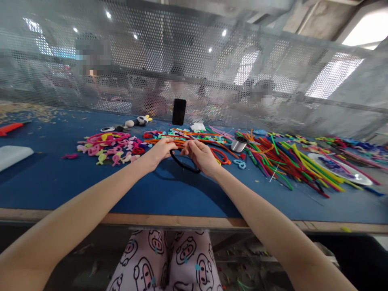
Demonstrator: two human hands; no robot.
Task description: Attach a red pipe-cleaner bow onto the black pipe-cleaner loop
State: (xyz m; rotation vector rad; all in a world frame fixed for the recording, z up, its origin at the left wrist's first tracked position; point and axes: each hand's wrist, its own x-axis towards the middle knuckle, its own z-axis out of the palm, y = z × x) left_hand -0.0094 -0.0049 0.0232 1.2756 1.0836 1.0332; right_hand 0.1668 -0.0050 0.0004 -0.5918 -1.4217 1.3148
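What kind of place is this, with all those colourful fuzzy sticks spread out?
Probably a small craft workshop making pipe-cleaner decorations by hand. A blue worktable holds loose pipe cleaners and finished pink shapes, and other people sit behind a perforated metal screen.

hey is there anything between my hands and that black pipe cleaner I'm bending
Nothing visible is in the way. Both the left hand and right hand already pinch the black pipe cleaner, whose loop hangs below them over the blue table.
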